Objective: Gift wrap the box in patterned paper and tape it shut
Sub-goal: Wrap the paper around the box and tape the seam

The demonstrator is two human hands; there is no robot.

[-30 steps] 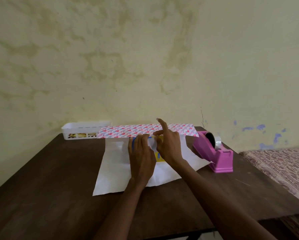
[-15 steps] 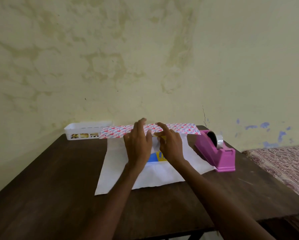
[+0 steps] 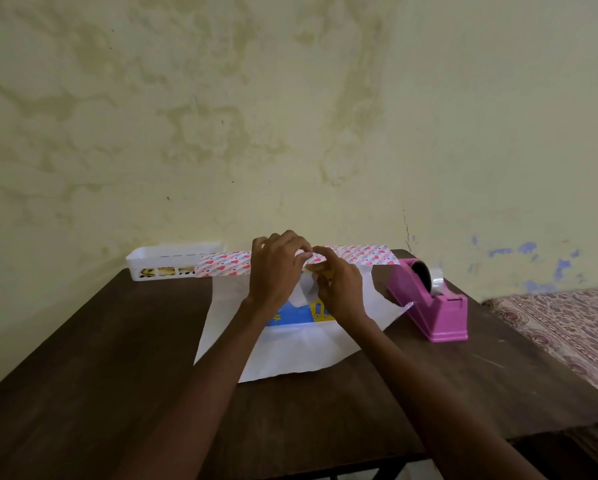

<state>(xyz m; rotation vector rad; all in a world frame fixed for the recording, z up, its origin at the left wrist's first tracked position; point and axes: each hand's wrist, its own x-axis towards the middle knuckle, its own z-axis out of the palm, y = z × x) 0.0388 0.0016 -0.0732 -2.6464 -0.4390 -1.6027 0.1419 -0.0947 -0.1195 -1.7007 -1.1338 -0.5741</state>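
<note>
Two bare forearms reach in over the dark wooden worktop [image 3: 117, 375]. On it the paper [image 3: 290, 355] lies white side up, its near edge towards the person. The box [image 3: 289, 317], blue and yellow, sits on the middle of the sheet, mostly hidden under the hands. The left hand [image 3: 277, 268] curls its fingers over a raised white fold of paper above the box and grips it. The right hand [image 3: 342, 289], just beside it, has its fingers bent, and its index tip meets the left fingers at the paper's far edge; it seems to pinch the same fold. That far edge is turned over, so a strip of heart pattern shows on both sides of the hands. Right of the sheet stands a pink dispenser [image 3: 439, 317] holding a tape roll [image 3: 437, 281]. At the far left a white basket [image 3: 173, 259] sits against the stained wall [image 3: 290, 116]. A bed [image 3: 567, 327] with a patterned cover lies to the right.
</note>
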